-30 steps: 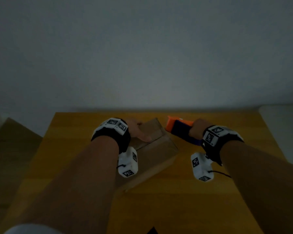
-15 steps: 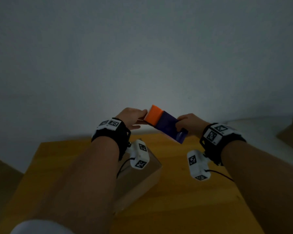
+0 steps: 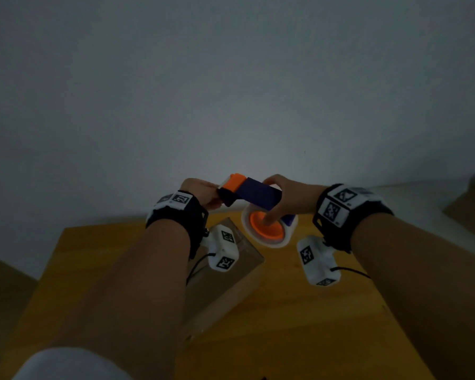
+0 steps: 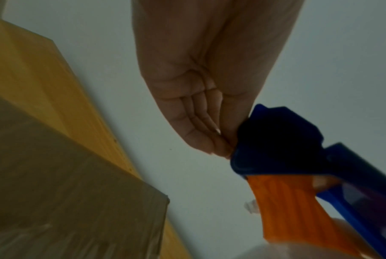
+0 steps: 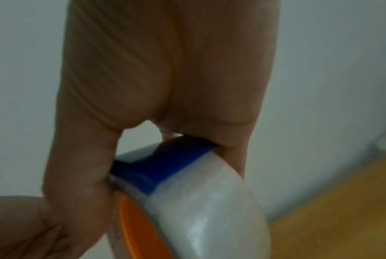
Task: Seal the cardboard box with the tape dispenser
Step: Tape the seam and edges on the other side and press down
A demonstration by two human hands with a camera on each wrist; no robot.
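We count one tape dispenser [image 3: 254,197], blue with an orange end and one pale roll of tape [image 3: 269,229] on an orange hub, lifted above the table [image 3: 313,311] between our two hands; our right hand [image 3: 287,196] curls around the blue body beside the roll, and our left hand [image 3: 200,192] pinches the orange end with bunched fingers [image 4: 209,143]; one cardboard box [image 3: 231,272] sits on the table below and left of the dispenser, its near part hidden by our left forearm and one of the two white wrist cameras [image 3: 222,249]; dim light blurs the box's flaps, so we cannot tell whether any tape lies on them; a second brown box [image 3: 469,204] is cut off at the right edge.
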